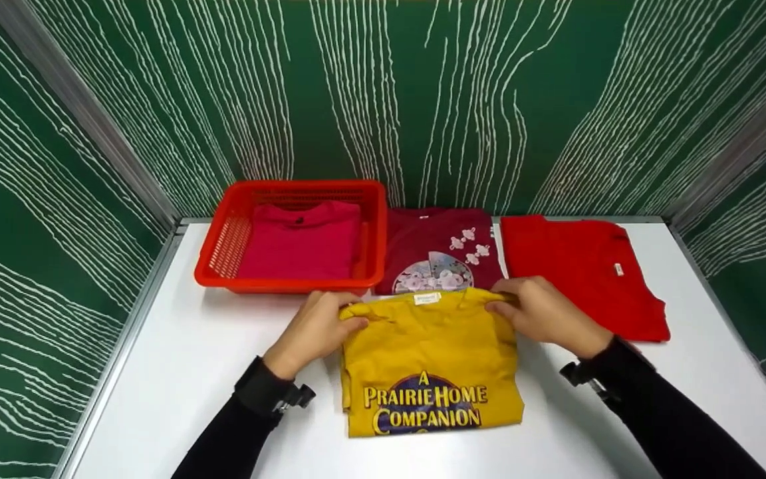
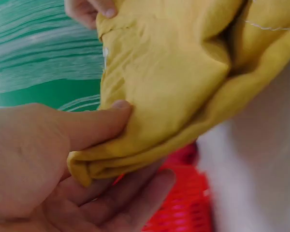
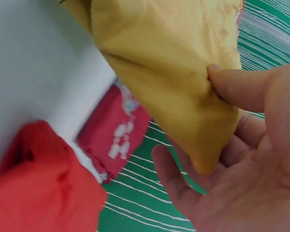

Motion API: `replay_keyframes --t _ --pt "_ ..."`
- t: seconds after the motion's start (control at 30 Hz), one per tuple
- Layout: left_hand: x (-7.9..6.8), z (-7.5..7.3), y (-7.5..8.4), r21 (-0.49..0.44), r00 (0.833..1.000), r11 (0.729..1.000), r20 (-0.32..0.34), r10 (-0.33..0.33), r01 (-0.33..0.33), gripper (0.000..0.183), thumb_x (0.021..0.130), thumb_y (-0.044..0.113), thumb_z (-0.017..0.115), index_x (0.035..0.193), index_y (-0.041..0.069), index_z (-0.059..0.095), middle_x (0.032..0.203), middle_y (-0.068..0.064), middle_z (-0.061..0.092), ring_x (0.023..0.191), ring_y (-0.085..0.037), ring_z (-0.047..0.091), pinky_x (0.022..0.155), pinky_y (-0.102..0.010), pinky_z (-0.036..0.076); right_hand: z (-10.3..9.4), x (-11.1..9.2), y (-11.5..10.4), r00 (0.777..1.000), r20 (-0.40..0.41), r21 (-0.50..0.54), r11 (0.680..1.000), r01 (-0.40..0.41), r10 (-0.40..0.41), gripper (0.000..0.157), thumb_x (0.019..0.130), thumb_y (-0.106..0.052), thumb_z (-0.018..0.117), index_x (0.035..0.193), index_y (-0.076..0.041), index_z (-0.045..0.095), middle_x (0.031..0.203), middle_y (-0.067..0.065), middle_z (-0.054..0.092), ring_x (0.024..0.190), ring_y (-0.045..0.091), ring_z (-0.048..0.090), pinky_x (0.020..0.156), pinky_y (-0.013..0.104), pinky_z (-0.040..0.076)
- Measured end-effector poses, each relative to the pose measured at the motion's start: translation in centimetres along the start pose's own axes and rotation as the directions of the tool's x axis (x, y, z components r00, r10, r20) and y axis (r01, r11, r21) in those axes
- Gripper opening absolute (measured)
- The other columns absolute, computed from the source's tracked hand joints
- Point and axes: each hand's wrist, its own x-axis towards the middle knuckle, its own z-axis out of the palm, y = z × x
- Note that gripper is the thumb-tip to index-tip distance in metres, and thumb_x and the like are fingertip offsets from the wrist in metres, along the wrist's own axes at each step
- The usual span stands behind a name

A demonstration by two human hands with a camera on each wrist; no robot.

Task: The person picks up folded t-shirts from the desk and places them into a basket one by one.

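Note:
A folded yellow T-shirt [image 1: 429,352] with "A Prairie Home Companion" lettering hangs between both hands over the white table. My left hand [image 1: 320,327] pinches its upper left corner, thumb on the front; the left wrist view shows the folded layers between thumb and fingers. At the upper right corner, my right hand [image 1: 542,311] pinches the cloth the same way, and in the right wrist view the thumb presses the yellow fabric [image 3: 179,82] from the front. The collar with its white tag lies between the hands. Behind the shirt, part of a maroon T-shirt is hidden.
A red plastic basket [image 1: 207,274] at the back left holds a folded magenta shirt [image 1: 300,246]. Next to it lies the maroon T-shirt [image 1: 416,243] with a floral print. A red shirt [image 1: 569,266] lies at the back right. Green walls with white lines enclose the white table [image 1: 177,372].

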Motion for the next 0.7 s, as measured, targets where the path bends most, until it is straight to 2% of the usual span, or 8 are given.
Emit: replay_keyframes --t 0.17,0.27,0.43,0.57,0.7 --pt "-0.6 -2.4 0.9 -0.105 0.995 0.994 -0.092 -0.036 0.026 0.016 0.095 0.031 0.09 0.106 0.019 0.085 0.097 0.004 0.081 0.074 -0.011 0.066 0.066 -0.025 0.054 -2.0 -0.9 -1.8 0.996 -0.076 0.01 0.998 0.056 -0.055 0.017 0.099 -0.017 0.084 0.116 -0.01 0.084 0.097 0.001 0.079 0.075 0.014 0.064 0.069 0.02 0.06" --pt "-0.9 -3.8 1.3 -0.138 0.99 0.99 -0.141 -0.024 0.005 0.013 0.094 0.029 0.091 0.099 0.021 0.082 0.09 0.006 0.078 0.071 -0.012 0.063 0.062 -0.023 0.051 -3.2 -1.3 -3.0 0.986 -0.127 -0.009 0.994 0.11 -0.11 0.016 0.098 -0.013 0.084 0.114 -0.01 0.084 0.099 0.001 0.081 0.079 0.013 0.068 0.074 0.018 0.062" --pt "-1.3 -5.7 2.1 -0.131 0.98 0.989 -0.195 0.046 -0.072 0.012 0.096 0.022 0.089 0.105 0.017 0.082 0.097 0.004 0.081 0.078 -0.014 0.064 0.07 -0.025 0.055 -4.6 -1.6 -4.8 0.966 -0.191 -0.073 0.984 0.161 -0.172 0.021 0.096 -0.009 0.086 0.116 -0.008 0.083 0.108 0.004 0.083 0.092 0.015 0.073 0.083 0.02 0.063" --pt "-1.8 -6.9 2.3 -0.104 0.964 0.986 -0.247 0.103 -0.132 0.015 0.098 0.007 0.082 0.113 0.011 0.082 0.11 -0.001 0.083 0.092 -0.016 0.071 0.085 -0.032 0.062 -4.7 -1.6 -5.6 0.939 -0.242 -0.155 0.965 0.213 -0.246 0.026 0.094 -0.007 0.086 0.119 -0.004 0.082 0.108 0.006 0.083 0.095 0.019 0.072 0.088 0.034 0.064" --pt "-2.4 -8.3 1.9 -0.068 0.943 0.986 -0.31 0.124 -0.152 0.026 0.098 -0.004 0.075 0.122 0.006 0.08 0.123 -0.007 0.082 0.107 -0.021 0.076 0.095 -0.037 0.065 -4.0 -0.8 -6.4 0.914 -0.268 -0.183 0.948 0.262 -0.304 0.028 0.096 -0.007 0.085 0.123 -0.002 0.081 0.107 0.009 0.084 0.095 0.023 0.072 0.091 0.046 0.06"
